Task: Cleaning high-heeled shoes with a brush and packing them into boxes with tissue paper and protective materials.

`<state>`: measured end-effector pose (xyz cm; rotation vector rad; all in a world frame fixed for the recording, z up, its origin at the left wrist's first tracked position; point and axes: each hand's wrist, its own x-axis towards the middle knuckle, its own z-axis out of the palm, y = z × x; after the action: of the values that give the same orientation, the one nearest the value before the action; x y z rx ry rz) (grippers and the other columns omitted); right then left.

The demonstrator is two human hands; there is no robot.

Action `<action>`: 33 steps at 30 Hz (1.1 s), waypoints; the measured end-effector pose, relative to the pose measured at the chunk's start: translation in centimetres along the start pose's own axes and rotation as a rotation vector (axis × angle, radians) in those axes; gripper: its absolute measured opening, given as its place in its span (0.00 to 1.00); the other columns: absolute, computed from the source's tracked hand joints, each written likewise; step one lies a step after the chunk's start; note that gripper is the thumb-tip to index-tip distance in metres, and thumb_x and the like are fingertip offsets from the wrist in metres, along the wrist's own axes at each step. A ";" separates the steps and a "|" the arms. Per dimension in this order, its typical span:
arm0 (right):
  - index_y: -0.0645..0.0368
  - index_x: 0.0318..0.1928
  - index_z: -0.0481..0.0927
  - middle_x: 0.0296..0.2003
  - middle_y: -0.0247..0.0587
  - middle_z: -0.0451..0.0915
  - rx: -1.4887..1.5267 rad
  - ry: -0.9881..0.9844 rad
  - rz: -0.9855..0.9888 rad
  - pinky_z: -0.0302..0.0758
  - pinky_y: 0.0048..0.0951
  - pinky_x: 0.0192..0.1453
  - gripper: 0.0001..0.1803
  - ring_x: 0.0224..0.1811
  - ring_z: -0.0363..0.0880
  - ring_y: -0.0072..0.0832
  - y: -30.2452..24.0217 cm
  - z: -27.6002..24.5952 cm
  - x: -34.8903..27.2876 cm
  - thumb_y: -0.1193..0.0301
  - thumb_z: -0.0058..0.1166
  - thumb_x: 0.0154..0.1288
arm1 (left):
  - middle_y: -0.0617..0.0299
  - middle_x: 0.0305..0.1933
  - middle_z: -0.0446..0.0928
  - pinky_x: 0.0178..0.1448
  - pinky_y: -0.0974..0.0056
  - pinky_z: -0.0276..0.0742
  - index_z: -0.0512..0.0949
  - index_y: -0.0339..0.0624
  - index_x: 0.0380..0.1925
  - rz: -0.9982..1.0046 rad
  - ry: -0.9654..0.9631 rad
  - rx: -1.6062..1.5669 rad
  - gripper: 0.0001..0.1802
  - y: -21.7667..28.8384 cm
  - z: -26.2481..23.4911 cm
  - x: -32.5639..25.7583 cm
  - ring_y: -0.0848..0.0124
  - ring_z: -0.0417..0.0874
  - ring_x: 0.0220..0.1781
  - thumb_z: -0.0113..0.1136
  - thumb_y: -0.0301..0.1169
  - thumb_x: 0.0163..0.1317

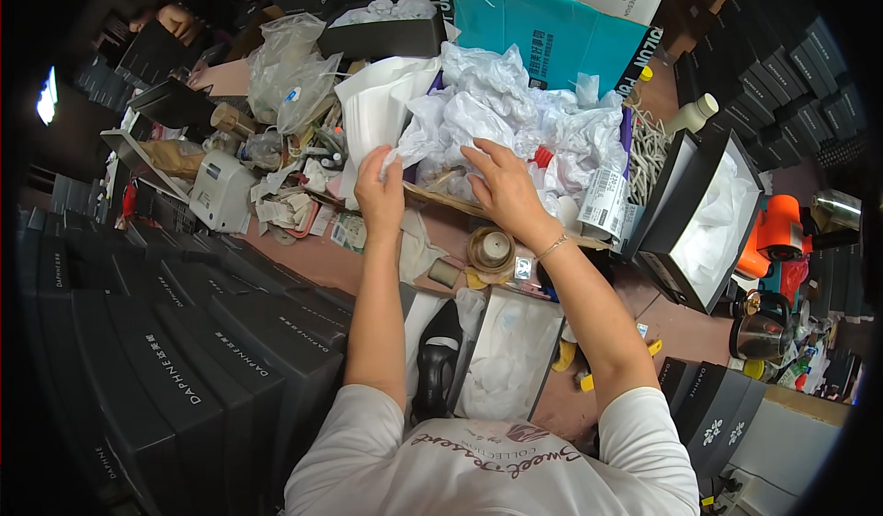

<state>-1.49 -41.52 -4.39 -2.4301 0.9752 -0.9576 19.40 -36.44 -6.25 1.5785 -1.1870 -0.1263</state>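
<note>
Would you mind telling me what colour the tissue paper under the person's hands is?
White; the crumpled tissue paper shows best in the head view, between the left hand and right hand.

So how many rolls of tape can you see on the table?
2. A big brown tape roll sits just below the right hand, and a smaller roll lies on its side to its left. More may hide under the white tissue paper.

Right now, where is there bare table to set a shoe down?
Bare brown table lies between the left forearm and the stacked dark boxes. Another patch sits below the open black box. Around the tissue-paper heap it is crowded.
</note>
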 end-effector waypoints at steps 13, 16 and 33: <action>0.63 0.46 0.77 0.43 0.45 0.79 0.457 0.157 0.095 0.74 0.29 0.50 0.16 0.45 0.79 0.36 -8.0 -6.9 -3.3 0.82 0.55 0.54 | 0.51 0.47 0.77 0.59 0.64 0.68 0.77 0.32 0.41 -0.105 -0.090 -0.785 0.18 15.8 -8.0 -6.5 0.69 0.74 0.54 0.61 0.39 0.62; 0.64 0.46 0.76 0.38 0.39 0.80 0.727 0.046 0.333 0.73 0.24 0.47 0.15 0.41 0.78 0.24 -11.5 -10.3 -6.1 0.83 0.53 0.56 | 0.48 0.58 0.71 0.70 0.57 0.56 0.69 0.33 0.55 -0.013 -0.332 -0.769 0.28 18.2 -8.5 -8.8 0.62 0.62 0.69 0.63 0.39 0.61; 0.64 0.48 0.76 0.38 0.45 0.81 0.599 0.168 0.742 0.74 0.27 0.48 0.19 0.43 0.80 0.29 -24.0 -8.7 -31.6 0.86 0.46 0.54 | 0.52 0.58 0.70 0.62 0.64 0.67 0.49 0.40 0.71 -0.195 -1.245 -0.456 0.45 17.1 -15.1 -28.3 0.66 0.71 0.60 0.64 0.28 0.57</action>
<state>-13.17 -2.91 0.12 -1.3542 1.2785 -0.9817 4.45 -3.81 -0.48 1.1304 -1.7139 -1.5627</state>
